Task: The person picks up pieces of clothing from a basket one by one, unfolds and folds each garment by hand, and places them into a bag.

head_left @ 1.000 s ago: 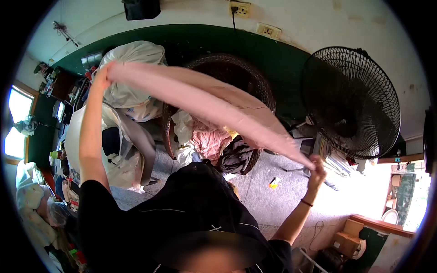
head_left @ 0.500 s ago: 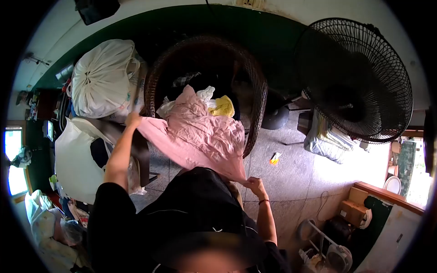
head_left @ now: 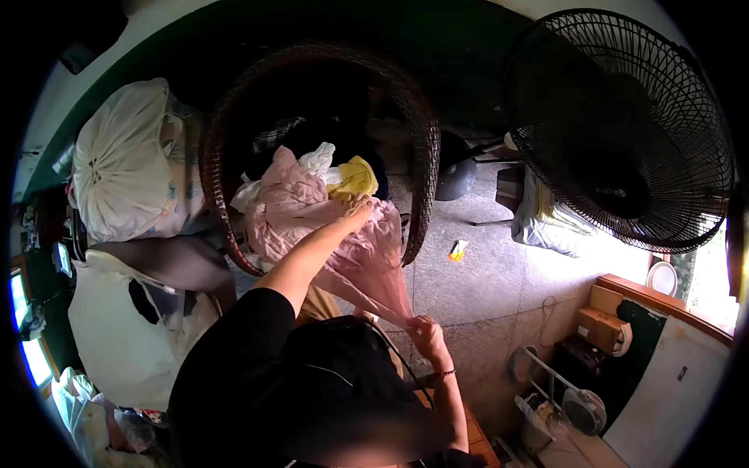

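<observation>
A large crumpled pink cloth (head_left: 292,222) lies over the seat of a dark woven round-backed chair (head_left: 425,148) and stretches toward me. My right hand (head_left: 427,335) is closed on its near corner, pulling the fabric taut. Across the cloth reaches my left arm; my left hand (head_left: 360,212) has its fingers bent into the fabric near its far right edge. Just beyond that hand are a yellow cloth (head_left: 355,178) and a white cloth (head_left: 318,159). Dark and checked fabric (head_left: 277,134) sits deeper in the chair, partly lost in shadow.
A big black fan (head_left: 624,132) stands at the right. To the left are a stuffed white bag (head_left: 125,164) and a white cloth-like cover (head_left: 117,335). An orange-and-white packet (head_left: 457,250) lies on the tiled floor (head_left: 484,288). A cardboard box (head_left: 601,329) is at the lower right.
My left hand has let go of the cloth's left edge and moved right to its far right part. My right hand keeps its corner. The view has shifted somewhat.
</observation>
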Demonstrator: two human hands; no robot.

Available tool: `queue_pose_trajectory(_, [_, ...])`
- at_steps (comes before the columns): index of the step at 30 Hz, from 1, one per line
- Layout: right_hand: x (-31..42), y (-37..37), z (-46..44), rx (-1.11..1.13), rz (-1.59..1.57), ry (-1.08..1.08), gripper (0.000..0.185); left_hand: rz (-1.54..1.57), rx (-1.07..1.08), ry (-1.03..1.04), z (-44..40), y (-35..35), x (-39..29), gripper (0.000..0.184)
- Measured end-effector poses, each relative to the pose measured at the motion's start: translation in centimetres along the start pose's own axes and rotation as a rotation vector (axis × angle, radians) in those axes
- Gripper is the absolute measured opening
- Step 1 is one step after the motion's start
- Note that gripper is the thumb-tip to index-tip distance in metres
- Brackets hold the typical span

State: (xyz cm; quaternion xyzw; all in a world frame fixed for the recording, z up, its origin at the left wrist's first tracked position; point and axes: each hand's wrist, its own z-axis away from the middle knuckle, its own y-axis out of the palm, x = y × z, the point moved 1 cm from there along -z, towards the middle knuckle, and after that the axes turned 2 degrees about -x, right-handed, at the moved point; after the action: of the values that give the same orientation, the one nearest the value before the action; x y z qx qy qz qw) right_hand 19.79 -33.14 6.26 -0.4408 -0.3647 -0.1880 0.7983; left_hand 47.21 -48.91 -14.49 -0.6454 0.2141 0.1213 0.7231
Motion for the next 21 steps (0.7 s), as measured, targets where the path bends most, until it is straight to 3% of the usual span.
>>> queue_pose_trajectory(2, [0.8, 0.0, 0.4, -0.01, 0.01, -0.003, 0.009, -0.111, 0.269, -0.248, -0.6, -5.4, -3.5, 0.027])
queue_pose_trajectory(3, [1.3, 0.0, 0.5, -0.021, 0.025, 0.008, 0.009, -0.101, 0.27, -0.247, -0.9, -3.8, -2.9, 0.027])
queue_pose_trajectory(5, [1.6, 0.0, 0.8, -0.013, 0.035, 0.014, 0.01, -0.339, 0.37, -0.043, -0.9, 0.9, -0.2, 0.028])
queue_pose_trajectory(6, [2.0, -0.1, 0.6, -0.045, 0.047, -0.004, 0.011, -0.413, 0.168, 0.022, -0.1, 2.2, 0.3, 0.021])
queue_pose_trajectory(7, [2.3, -0.2, 0.4, -0.078, 0.055, -0.023, 0.011, -0.413, 0.168, 0.018, 0.0, 2.0, 0.1, 0.021])
queue_pose_trajectory(9, [2.7, -0.4, -0.5, -0.11, 0.033, -0.057, 0.011, -0.221, 0.184, -0.151, 0.4, 0.4, -0.2, 0.028])
queue_pose_trajectory(10, [3.1, -0.6, -1.2, -0.134, 0.026, -0.107, 0.011, -0.029, 0.121, -0.213, 0.6, -0.9, -0.9, 0.022])
queue_pose_trajectory(11, [3.5, -0.8, -1.9, -0.157, 0.02, -0.158, 0.011, -0.036, 0.118, -0.211, 0.9, -2.3, -1.2, 0.022])
queue_pose_trajectory(13, [5.3, -1.6, -3.8, -0.172, 0.023, -0.209, 0.01, 0.627, -0.065, -0.195, 1.5, -6.1, -2.4, 0.016])
queue_pose_trajectory(15, [6.6, -1.8, -5.8, -0.14, -0.015, -0.318, 0.014, 0.698, -0.104, -0.178, 2.4, -10.4, -4.3, 0.009])
queue_pose_trajectory(18, [10.8, -2.5, -8.1, -0.068, -0.172, -0.366, 0.016, 1.039, -0.049, -0.258, 4.1, -14.8, -6.3, 0.011])
queue_pose_trajectory(21, [14.1, -2.3, -9.7, -0.036, -0.223, -0.494, 0.017, 0.954, -0.124, -0.206, 6.3, -22.5, -10.8, 0.015])
